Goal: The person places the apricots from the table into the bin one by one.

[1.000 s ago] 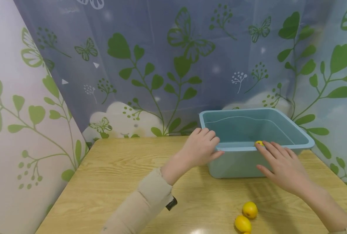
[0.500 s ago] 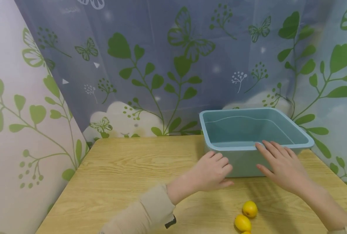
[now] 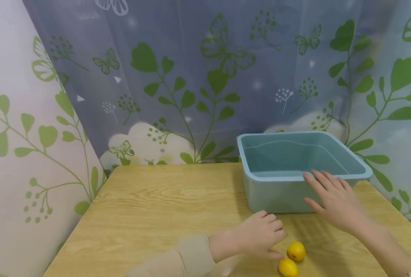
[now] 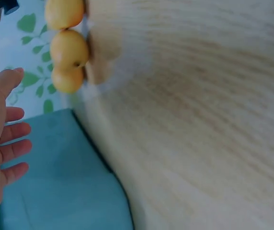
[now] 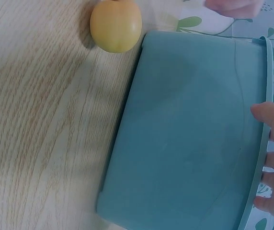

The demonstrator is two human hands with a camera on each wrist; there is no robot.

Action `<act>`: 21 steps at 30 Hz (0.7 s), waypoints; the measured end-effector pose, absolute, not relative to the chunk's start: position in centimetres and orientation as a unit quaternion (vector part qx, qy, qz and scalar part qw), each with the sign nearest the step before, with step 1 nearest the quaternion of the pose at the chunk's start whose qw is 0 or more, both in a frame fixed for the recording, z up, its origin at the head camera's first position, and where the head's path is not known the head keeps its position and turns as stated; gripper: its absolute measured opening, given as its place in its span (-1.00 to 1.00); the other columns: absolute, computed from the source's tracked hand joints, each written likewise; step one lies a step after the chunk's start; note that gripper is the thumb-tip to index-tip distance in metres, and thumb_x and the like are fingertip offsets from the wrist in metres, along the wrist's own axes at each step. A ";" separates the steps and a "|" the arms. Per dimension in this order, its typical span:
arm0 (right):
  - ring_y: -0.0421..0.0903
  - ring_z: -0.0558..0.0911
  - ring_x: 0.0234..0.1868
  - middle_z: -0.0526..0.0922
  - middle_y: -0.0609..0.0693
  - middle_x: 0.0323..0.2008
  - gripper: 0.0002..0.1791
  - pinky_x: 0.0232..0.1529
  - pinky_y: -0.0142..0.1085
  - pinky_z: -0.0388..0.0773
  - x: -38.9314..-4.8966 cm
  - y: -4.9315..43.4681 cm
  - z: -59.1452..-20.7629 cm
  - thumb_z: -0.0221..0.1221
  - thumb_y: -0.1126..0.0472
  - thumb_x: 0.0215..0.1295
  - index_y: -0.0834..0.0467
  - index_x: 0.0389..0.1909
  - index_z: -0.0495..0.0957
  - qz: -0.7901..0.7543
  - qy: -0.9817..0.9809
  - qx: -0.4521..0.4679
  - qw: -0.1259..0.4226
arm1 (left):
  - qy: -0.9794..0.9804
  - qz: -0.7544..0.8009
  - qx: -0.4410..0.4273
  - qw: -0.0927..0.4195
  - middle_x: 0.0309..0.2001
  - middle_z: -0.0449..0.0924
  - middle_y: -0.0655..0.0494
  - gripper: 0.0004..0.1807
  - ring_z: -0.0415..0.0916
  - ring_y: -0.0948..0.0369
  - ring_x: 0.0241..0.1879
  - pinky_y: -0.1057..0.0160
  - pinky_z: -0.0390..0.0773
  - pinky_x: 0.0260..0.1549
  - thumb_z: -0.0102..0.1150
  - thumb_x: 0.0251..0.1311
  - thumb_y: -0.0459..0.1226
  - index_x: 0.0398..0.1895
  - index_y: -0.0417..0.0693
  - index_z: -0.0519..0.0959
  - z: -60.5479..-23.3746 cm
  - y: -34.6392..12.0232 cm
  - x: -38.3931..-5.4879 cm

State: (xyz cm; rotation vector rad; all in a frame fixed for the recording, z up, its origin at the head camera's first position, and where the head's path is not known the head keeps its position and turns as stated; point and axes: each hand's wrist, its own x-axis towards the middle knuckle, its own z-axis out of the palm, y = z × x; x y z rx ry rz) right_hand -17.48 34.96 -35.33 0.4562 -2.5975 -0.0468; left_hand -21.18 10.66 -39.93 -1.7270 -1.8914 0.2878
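In the head view my left hand (image 3: 261, 234) hovers over the table, its fingers loosely bent and nothing in them. Its thumb is close to two smooth yellow fruits, one (image 3: 296, 251) just behind the other (image 3: 288, 267). Three such fruits (image 4: 69, 48) stand in a row in the left wrist view, beyond the left hand (image 4: 0, 143). My right hand (image 3: 337, 202) rests with extended fingers over the near rim of a blue-green plastic tub (image 3: 278, 196). In the right wrist view its fingers (image 5: 271, 179) touch that rim. The tub's floor is mostly hidden.
The wooden table (image 3: 150, 204) extends to the left of the tub. A patterned cloth (image 3: 177, 77) with leaves and butterflies hangs behind and at both sides. The tub stands at the table's back right.
My left hand has moved from the tub's near left corner down and right towards the fruits. A yellow fruit seen inside the tub has dropped out of sight. The right hand stays put.
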 end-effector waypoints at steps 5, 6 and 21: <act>0.31 0.28 0.14 0.33 0.32 0.17 -0.26 0.02 0.21 0.19 -17.5 35.0 -35.5 0.28 0.04 0.07 0.28 0.24 0.29 -0.016 -0.952 0.169 0.253 | -0.704 0.118 -0.664 0.222 -0.28 0.41 0.40 -0.53 0.29 0.41 -0.31 0.47 0.14 -0.38 -0.11 0.12 0.30 -0.17 0.25 0.52 -40.7 11.0 -20.4; 0.31 0.28 0.14 0.33 0.32 0.17 -0.26 0.02 0.21 0.19 -17.5 35.0 -35.5 0.28 0.04 0.07 0.28 0.24 0.29 -0.016 -0.952 0.169 0.253 | -0.707 0.123 -0.666 0.205 -0.28 0.39 0.41 -0.53 0.27 0.41 -0.31 0.47 0.13 -0.38 -0.12 0.13 0.30 -0.15 0.26 0.51 -40.8 11.1 -20.2; 0.31 0.27 0.16 0.31 0.31 0.18 -0.25 0.02 0.21 0.17 -17.4 34.9 -35.5 0.27 0.05 0.09 0.26 0.26 0.27 -0.009 -0.954 0.166 0.248 | -0.713 0.168 -0.672 0.109 -0.16 0.34 0.39 -0.49 0.26 0.42 -0.21 0.47 0.19 -0.26 -0.19 0.20 0.28 0.07 0.28 0.41 -41.9 12.0 -19.4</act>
